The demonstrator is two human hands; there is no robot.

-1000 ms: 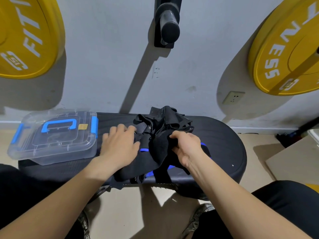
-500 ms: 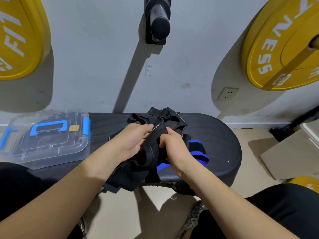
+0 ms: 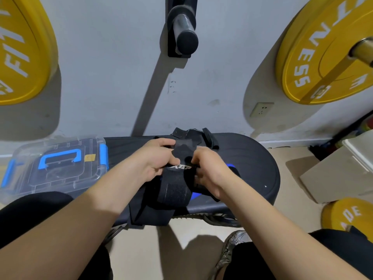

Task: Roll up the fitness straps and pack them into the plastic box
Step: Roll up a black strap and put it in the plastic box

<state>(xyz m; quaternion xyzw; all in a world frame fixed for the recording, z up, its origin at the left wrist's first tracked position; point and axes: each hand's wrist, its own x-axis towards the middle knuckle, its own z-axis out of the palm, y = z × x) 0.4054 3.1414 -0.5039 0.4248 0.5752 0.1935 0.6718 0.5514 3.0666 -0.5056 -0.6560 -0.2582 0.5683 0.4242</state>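
A pile of black fitness straps (image 3: 175,190) with blue trim lies in the middle of a black padded bench (image 3: 254,168). My left hand (image 3: 155,160) and my right hand (image 3: 210,168) both grip one wide black strap by its upper edge, a white logo showing between them. The strap's lower part hangs over the bench's front edge. More black straps (image 3: 193,136) are bunched behind my hands. The clear plastic box (image 3: 54,168) with blue handle and clasps sits closed on the bench's left end.
Yellow weight plates (image 3: 327,51) hang on the wall at left and right, with a black peg (image 3: 183,33) between them. A cardboard box (image 3: 339,172) and another yellow plate (image 3: 347,215) are on the floor at right. My knees frame the bench.
My hands have come together on one strap and pulled it up and flat between them. One second ago the left hand lay on the pile while the right held a fold.
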